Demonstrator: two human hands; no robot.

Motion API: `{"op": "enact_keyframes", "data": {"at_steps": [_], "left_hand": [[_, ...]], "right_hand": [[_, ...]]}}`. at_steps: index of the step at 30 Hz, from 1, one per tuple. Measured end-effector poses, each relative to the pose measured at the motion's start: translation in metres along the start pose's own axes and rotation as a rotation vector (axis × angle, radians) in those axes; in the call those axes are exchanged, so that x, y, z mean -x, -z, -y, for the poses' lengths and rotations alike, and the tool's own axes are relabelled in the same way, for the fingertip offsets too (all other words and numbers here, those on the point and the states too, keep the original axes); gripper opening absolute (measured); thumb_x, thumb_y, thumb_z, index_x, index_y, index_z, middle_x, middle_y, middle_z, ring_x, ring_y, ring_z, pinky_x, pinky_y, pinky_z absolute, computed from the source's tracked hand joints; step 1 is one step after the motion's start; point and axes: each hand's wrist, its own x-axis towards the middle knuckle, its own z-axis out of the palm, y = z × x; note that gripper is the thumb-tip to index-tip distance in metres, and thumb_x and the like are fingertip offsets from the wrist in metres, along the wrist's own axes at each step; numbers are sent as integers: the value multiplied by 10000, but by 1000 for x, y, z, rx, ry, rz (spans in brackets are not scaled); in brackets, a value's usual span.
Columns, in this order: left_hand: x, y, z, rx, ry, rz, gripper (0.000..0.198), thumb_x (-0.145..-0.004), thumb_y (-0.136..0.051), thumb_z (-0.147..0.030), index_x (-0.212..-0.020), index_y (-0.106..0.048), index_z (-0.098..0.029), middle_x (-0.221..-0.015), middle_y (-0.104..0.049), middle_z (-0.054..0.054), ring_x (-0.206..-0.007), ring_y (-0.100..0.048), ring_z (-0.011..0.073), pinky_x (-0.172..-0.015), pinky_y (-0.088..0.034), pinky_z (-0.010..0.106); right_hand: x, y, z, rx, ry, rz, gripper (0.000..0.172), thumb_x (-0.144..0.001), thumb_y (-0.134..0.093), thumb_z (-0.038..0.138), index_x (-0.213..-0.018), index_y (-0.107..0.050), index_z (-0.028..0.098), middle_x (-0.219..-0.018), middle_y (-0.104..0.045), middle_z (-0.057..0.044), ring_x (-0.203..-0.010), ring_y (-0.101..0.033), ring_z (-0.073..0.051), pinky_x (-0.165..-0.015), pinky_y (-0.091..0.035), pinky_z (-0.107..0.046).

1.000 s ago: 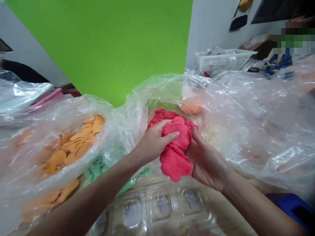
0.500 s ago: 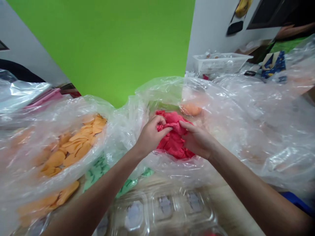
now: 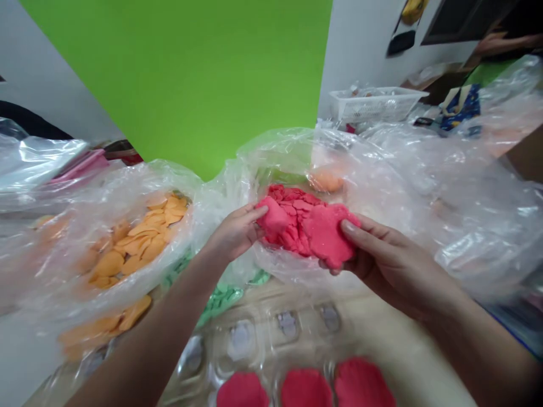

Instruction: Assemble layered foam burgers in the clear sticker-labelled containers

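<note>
My left hand (image 3: pixel 237 232) pinches a small flat red piece (image 3: pixel 274 219) between thumb and fingers. A larger flat red piece (image 3: pixel 328 230) with an uneven edge is held by my right hand (image 3: pixel 382 257), thumb on top. Both are above a clear plastic bag (image 3: pixel 275 141) that stands open, with a heap of similar red pieces (image 3: pixel 292 198) inside. What the pieces are made of I cannot tell. Nearer to me lies a clear plastic tray with compartments (image 3: pixel 265 339). Thick red pieces (image 3: pixel 305 390) fill several of its near compartments.
On the left, another clear bag holds flat orange pieces (image 3: pixel 144 240). Green pieces (image 3: pixel 223 299) lie between the bags, partly behind my left forearm. A white basket (image 3: pixel 377 104) stands at the back right, near a blue patterned bag (image 3: pixel 462 107). A person's arm (image 3: pixel 504 42) shows far right.
My hands have come apart and out of the heap, each now lifting a separate red piece. The view has tilted down, so the red pieces in the tray show more.
</note>
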Motion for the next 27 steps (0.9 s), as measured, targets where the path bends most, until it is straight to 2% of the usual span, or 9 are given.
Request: {"op": "enact_keyframes", "data": {"at_steps": [4, 7, 9, 12, 15, 19, 22, 24, 27], "left_hand": [[32, -9, 3, 145, 55, 20, 210, -854, -453, -236, -914, -628, -137, -857, -682, 24, -779, -625, 122, -721, -503, 229], [61, -8, 10, 110, 144, -43, 280, -890, -368, -233, -950, -617, -118, -798, -692, 8, -742, -631, 118, -679, -509, 236], [82, -5, 15, 89, 174, -123, 267, -880, -373, -200, -944, -623, -130, -790, -699, 2, -738, -636, 128, -650, -524, 235], [111, -1, 27, 114, 166, -242, 203, -828, -460, -148, -920, -636, -191, -840, -706, -29, -723, -641, 125, -642, -552, 219], [134, -2, 39, 143, 221, -275, 216, -798, -491, -123, -906, -644, -231, -829, -709, -33, -680, -647, 130, -609, -569, 214], [160, -12, 51, 181, 337, -206, 197, -799, -488, -146, -868, -666, -194, -803, -709, 19, -646, -649, 153, -610, -573, 244], [181, -30, 54, 259, 344, -156, 193, -797, -494, -152, -847, -677, -185, -807, -702, 42, -672, -646, 157, -613, -560, 240], [193, -43, 54, 308, 340, -101, 196, -806, -493, -185, -863, -681, -189, -843, -694, 58, -708, -645, 173, -628, -554, 262], [209, -60, 55, 341, 328, -31, 200, -814, -506, -233, -922, -672, -208, -905, -677, 68, -781, -640, 194, -671, -540, 294]], "right_hand": [[57, 15, -10, 399, 25, -148, 215, -788, -575, 282, -998, -619, 295, -909, -656, 10, -846, -600, -122, -744, -482, -212], [109, 30, -24, 735, -47, -252, 192, -777, -577, 311, -963, -619, 293, -864, -645, 4, -783, -589, -151, -677, -476, -249], [144, 33, -34, 790, -215, -197, 131, -782, -564, 326, -886, -620, 269, -796, -633, 1, -723, -578, -156, -640, -466, -263], [179, 28, -55, 742, -424, -10, 93, -802, -535, 308, -837, -607, 261, -800, -626, 7, -753, -578, -158, -661, -461, -263], [191, 24, -79, 827, -436, 82, 127, -813, -493, 252, -881, -598, 278, -827, -625, 0, -768, -583, -172, -683, -465, -289], [191, 26, -104, 1291, -399, -8, 185, -823, -415, 209, -914, -575, 221, -864, -587, -64, -756, -588, -216, -668, -461, -354], [195, 28, -107, 1507, -300, -94, 224, -810, -441, 243, -999, -560, 217, -954, -569, -113, -832, -573, -283, -701, -450, -436], [198, 23, -103, 1439, -166, -228, 248, -791, -493, 299, -1028, -553, 254, -1028, -560, -121, -951, -532, -315, -790, -416, -481], [195, 1, -94, 902, -188, -264, 231, -822, -464, 373, -1037, -541, 341, -1052, -593, -62, -995, -545, -252, -833, -436, -420]]}}
